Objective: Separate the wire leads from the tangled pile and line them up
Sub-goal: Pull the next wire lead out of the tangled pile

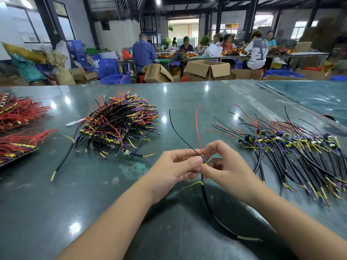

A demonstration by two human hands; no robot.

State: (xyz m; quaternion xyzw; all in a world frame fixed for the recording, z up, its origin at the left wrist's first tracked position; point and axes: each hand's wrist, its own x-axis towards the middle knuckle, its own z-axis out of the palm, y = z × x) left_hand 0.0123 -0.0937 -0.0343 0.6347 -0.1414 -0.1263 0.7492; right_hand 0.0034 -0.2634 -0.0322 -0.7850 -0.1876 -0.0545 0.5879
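Both hands pinch one wire lead above the green table.

The left hand and right hand meet fingertip to fingertip, clamped on the small part at the middle of the wire lead; its thin red and black strands rise away from the fingers, its thick black cable trails down toward the person. The tangled pile lies to the left on the table, and the lined-up row of leads lies to the right.

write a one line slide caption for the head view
Both hands pinch one wire lead over the green table, between the tangled pile and the lined-up row.
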